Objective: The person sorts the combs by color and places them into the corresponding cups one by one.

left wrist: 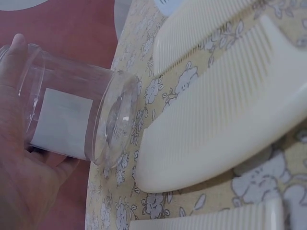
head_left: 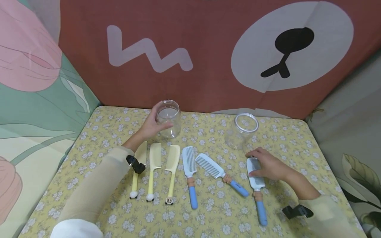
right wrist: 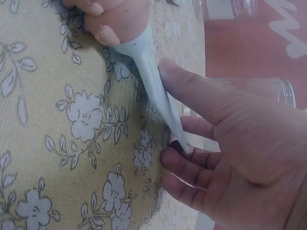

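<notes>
At the back left, my left hand (head_left: 151,124) grips a clear jar (head_left: 174,127), thumb in front and fingers round its far side. The left wrist view shows a pale label (left wrist: 63,123) on this jar. On the right, my right hand (head_left: 272,167) pinches the toothed head of a blue comb (head_left: 260,206) between thumb and fingers. The right wrist view has this comb edge-on, with a tan figure (right wrist: 120,21) at its neck. Two more blue combs, one straight (head_left: 192,196) and one slanted (head_left: 239,188), lie between the hands.
A second clear jar (head_left: 235,140) with a silvery rim stands at the back right. Three cream combs, the left one (head_left: 135,185), the middle one (head_left: 150,181) and the right one (head_left: 171,181), lie on the flowered tablecloth (head_left: 113,215). Behind hangs a reddish-brown printed cloth (head_left: 208,86).
</notes>
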A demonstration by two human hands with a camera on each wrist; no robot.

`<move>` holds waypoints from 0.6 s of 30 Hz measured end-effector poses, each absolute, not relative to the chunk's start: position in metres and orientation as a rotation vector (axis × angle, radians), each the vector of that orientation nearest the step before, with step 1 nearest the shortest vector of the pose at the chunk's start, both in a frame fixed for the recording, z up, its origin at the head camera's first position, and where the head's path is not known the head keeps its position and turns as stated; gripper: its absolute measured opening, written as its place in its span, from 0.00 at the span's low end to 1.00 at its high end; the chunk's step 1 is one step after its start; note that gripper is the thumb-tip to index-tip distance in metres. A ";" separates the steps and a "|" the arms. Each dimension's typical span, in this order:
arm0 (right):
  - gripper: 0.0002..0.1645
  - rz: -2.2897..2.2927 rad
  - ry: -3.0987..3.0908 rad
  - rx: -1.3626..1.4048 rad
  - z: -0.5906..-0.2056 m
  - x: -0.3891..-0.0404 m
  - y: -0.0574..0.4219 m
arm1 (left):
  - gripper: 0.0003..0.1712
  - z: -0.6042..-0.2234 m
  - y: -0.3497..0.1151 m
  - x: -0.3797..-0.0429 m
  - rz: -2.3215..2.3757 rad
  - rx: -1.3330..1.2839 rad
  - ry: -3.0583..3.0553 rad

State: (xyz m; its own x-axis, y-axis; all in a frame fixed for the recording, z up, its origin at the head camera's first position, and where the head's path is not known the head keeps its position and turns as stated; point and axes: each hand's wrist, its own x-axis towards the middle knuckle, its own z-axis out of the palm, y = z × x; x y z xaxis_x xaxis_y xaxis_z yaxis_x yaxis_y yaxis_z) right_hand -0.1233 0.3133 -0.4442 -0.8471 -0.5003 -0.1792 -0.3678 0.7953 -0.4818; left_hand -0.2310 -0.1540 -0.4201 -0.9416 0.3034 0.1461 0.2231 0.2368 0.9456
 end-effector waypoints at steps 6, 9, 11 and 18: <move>0.42 -0.710 2.637 -0.555 -0.444 -0.124 0.311 | 0.58 -0.442 -0.158 -0.244 1.855 0.533 2.414; 0.39 -0.772 2.620 -0.500 -0.447 -0.125 0.309 | 0.58 -0.445 -0.159 -0.245 1.855 0.529 2.422; 0.36 -0.821 2.607 -0.434 -0.449 -0.125 0.307 | 0.59 -0.446 -0.160 -0.245 1.853 0.530 2.427; 0.31 -1.008 2.523 -0.193 -0.450 -0.122 0.300 | 0.56 -0.446 -0.161 -0.245 1.833 0.537 2.429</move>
